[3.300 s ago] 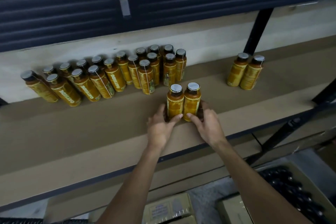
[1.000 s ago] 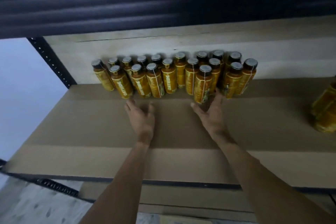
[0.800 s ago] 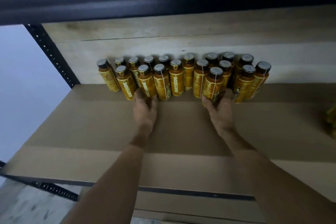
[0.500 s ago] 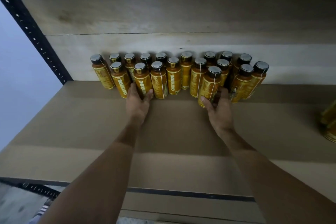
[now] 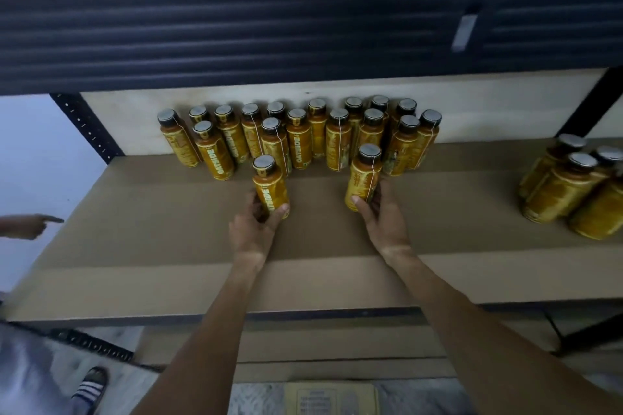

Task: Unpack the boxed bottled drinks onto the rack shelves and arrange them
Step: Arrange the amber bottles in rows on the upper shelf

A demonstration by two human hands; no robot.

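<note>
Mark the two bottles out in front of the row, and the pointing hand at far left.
Front left bottle (image 5: pixel 269 188): head view, label middle.
Front right bottle (image 5: pixel 363 178): head view, label middle.
Pointing hand (image 5: pixel 28 226): head view, knuckles.

Brown board shelf (image 5: pixel 168 212), seen from above. Left hand (image 5: pixel 251 229) grips one yellow-labelled bottle (image 5: pixel 269 187) round its lower body, thumb across the front; the label reads OATSIDE. Right hand (image 5: pixel 382 219) grips a second bottle (image 5: pixel 364 175) the same way, a thin white string down its label. Both are upright, dark caps up, just in front of the back cluster (image 5: pixel 300 141), which stands in roughly two rows against the pale rear board. Whether the held bottles touch the shelf: cannot tell. Smaller group of bottles (image 5: pixel 569 185) near the right edge, well apart. Dark ribbed beam (image 5: pixel 236 30) overhead. Far left, another person's pointing hand (image 5: pixel 30 226); below it, a striped sandal (image 5: pixel 89 387). Cardboard box (image 5: pixel 332 397) under the shelf.
</note>
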